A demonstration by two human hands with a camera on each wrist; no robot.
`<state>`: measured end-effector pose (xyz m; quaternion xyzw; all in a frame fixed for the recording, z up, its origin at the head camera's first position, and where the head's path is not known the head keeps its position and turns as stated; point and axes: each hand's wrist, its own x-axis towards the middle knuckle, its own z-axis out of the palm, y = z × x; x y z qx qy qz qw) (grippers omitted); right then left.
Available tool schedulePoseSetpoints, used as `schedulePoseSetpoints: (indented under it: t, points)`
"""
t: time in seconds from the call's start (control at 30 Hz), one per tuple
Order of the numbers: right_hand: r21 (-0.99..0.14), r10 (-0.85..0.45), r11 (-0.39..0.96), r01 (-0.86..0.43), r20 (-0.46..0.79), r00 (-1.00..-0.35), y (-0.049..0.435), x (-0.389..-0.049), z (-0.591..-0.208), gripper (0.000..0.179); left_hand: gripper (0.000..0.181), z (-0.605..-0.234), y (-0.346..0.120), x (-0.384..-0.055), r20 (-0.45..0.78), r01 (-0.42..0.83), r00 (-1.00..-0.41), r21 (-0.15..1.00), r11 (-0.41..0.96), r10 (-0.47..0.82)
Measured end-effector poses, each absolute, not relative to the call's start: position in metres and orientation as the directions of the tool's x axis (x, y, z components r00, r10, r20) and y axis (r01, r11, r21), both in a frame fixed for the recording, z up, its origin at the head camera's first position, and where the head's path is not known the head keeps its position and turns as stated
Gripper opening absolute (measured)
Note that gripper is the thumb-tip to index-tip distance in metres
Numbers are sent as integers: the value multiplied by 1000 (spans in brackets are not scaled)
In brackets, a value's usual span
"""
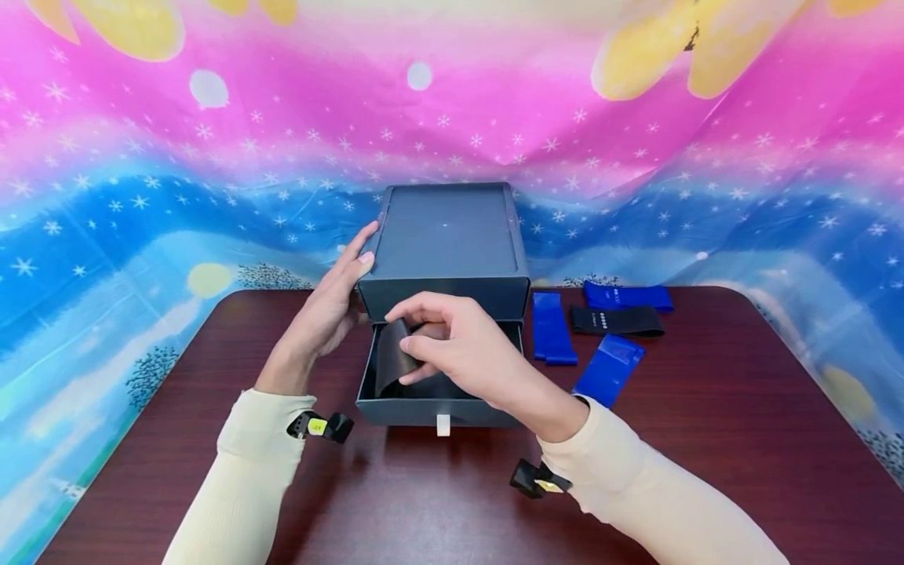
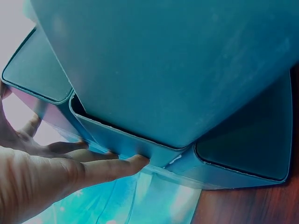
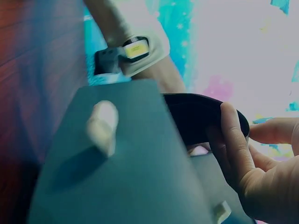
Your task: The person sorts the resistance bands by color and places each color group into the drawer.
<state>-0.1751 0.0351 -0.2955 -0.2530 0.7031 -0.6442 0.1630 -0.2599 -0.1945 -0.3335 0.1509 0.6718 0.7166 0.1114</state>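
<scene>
A dark grey drawer box (image 1: 448,235) stands on the table with its lower drawer (image 1: 417,413) pulled out; a white pull tab (image 1: 443,425) hangs from that drawer's front. My right hand (image 1: 462,345) pinches a black elastic band (image 1: 392,357) between thumb and fingers, above the drawer's left part. In the right wrist view the black band (image 3: 191,116) curves up behind the drawer front (image 3: 126,177), pinched by the right hand (image 3: 261,172). My left hand (image 1: 321,314) lies against the box's left side, its fingers (image 2: 107,170) fairly straight.
Right of the box lie several flat bands: a blue one (image 1: 554,329) closest to it, another blue one (image 1: 639,297) at the back, a black one (image 1: 621,321), and a blue one (image 1: 610,367) partly behind the right forearm. A patterned cloth (image 1: 452,118) hangs behind the table (image 1: 438,502).
</scene>
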Motion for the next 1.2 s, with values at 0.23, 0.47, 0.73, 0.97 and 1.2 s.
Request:
schedulePoseSetpoints:
  t: [0.23,0.47,0.73,0.97,1.2]
  points:
    - [-981,-506,139,-137,49,-861,54,-176,-306,34,58,-333,-193,-259,56,24,-930,995,-92,363]
    - [-959,-428,260,-110,-13,-904,73,-174,-314,34,57,-332,-193,-259,45,12,-932,995,-94,360]
    - [-902,-370,418,-107,-62,-927,87,-177,-324,32,57,-332,-192,-259,42,8,-933,995,-96,357]
    - [-863,-365,478,-163,-26,-931,92,-178,-327,27,57,-332,-193,-258,42,10,-934,996,-92,355]
    - [-855,-355,487,-178,-8,-935,99,-178,-328,25,56,-332,-193,-258,45,14,-934,996,-90,355]
